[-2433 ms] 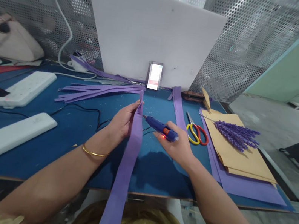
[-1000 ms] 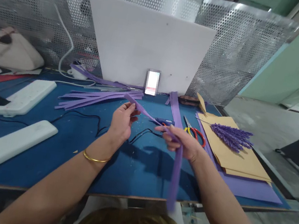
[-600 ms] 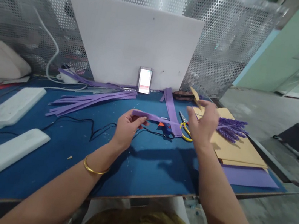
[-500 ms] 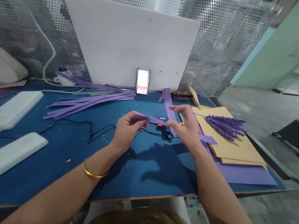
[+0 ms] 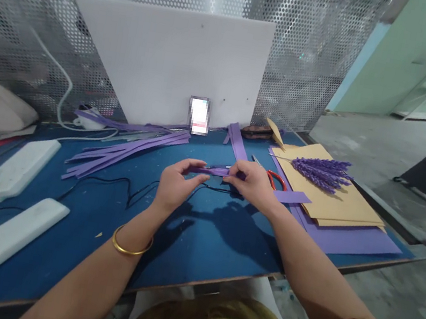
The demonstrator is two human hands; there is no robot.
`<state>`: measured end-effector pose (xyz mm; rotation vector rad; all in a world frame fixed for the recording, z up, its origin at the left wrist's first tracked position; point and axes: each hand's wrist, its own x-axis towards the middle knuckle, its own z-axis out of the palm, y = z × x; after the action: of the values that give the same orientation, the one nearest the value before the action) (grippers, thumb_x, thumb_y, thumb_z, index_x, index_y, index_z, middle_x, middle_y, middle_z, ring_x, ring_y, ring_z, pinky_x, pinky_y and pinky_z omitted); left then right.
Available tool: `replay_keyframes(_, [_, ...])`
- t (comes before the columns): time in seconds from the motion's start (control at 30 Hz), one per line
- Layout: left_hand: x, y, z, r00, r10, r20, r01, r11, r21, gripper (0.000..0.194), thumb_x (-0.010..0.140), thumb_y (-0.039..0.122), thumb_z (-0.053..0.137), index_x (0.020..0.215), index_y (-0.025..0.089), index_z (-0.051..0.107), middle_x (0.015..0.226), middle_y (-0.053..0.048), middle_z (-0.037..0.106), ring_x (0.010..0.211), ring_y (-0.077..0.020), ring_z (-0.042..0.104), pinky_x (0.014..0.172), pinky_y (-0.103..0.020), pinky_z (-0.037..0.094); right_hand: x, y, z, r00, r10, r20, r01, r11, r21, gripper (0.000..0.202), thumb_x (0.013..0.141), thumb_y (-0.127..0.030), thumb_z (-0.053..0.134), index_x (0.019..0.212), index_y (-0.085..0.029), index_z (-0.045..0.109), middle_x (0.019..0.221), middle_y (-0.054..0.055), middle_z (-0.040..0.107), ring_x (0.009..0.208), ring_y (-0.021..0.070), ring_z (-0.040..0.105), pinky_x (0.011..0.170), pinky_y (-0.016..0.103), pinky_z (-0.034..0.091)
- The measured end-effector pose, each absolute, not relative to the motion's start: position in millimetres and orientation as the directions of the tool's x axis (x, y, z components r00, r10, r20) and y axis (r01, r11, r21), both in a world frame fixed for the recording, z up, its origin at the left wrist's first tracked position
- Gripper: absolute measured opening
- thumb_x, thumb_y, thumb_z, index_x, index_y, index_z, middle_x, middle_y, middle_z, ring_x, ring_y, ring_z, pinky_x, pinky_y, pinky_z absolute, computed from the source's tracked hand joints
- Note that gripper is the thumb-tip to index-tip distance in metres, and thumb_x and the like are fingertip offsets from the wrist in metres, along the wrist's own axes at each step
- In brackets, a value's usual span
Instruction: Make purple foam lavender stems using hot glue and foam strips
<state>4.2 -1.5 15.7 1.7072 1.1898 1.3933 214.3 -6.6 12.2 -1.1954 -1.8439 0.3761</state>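
Observation:
A narrow folded purple paper strip (image 5: 217,171) is stretched level between my two hands, just above the blue table. My left hand (image 5: 173,185), with a gold bangle on its wrist, has its thumb and fingers around the strip's left end. The right end is pinched between thumb and fingers of my right hand (image 5: 249,183). Behind the right hand, a dark tool with a black cord (image 5: 130,189) is mostly hidden. Red-handled scissors (image 5: 278,181) lie just beyond that hand. Another purple strip (image 5: 292,197) pokes out to the right of my right wrist.
Purple strips (image 5: 128,151) lie fanned at the left, near white power strips (image 5: 15,170). A lit phone (image 5: 199,116) leans on a white board (image 5: 172,60). At the right, a lavender bunch (image 5: 320,173) rests on tan sheets (image 5: 347,212) over purple sheets (image 5: 366,244).
My right hand, spread and apart from the strip before, has moved left and closed on its right end. The left hand's thumb and fingers have spread slightly. The view has shifted a little.

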Motion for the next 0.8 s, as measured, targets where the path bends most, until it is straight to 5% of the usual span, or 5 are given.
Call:
replay_keyframes(0.17, [0, 2, 11, 0.152, 0.867, 0.474, 0.477, -0.485, 0.733, 0.012, 0.07, 0.031, 0.082, 0.083, 0.03, 0.083, 0.087, -0.004, 0.079, 0.085, -0.0249, 0.069, 0.079, -0.03, 0.048, 209, -11, 17, -0.218, 0.83, 0.513, 0.636, 0.52, -0.571, 0.023, 0.077, -0.019, 0.076, 0.065, -0.021, 0.057, 0.074, -0.002, 0.069, 0.074, 0.0162, 0.06, 0.079, 0.031, 0.04])
replay_keyframes(0.53, [0, 2, 10, 0.163, 0.932, 0.324, 0.438, -0.363, 0.823, 0.009, 0.068, 0.035, 0.08, 0.07, 0.027, 0.082, 0.053, 0.002, 0.067, 0.05, -0.015, 0.052, 0.051, -0.026, 0.031, 209, -10, 8, -0.107, 0.884, 0.456, 0.571, 0.43, -0.699, 0.016, 0.082, -0.033, 0.07, 0.073, -0.022, 0.062, 0.076, 0.002, 0.07, 0.069, 0.0171, 0.061, 0.064, 0.029, 0.041])
replay_keyframes(0.8, [2, 0, 9, 0.157, 0.92, 0.359, 0.435, -0.391, 0.811, 0.015, 0.07, 0.038, 0.081, 0.081, 0.028, 0.083, 0.08, -0.003, 0.079, 0.074, -0.0238, 0.069, 0.067, -0.029, 0.045, 207, -11, 6, -0.111, 0.867, 0.485, 0.558, 0.458, -0.692, 0.015, 0.081, -0.03, 0.07, 0.073, -0.022, 0.059, 0.077, 0.001, 0.069, 0.072, 0.0174, 0.061, 0.067, 0.029, 0.043])
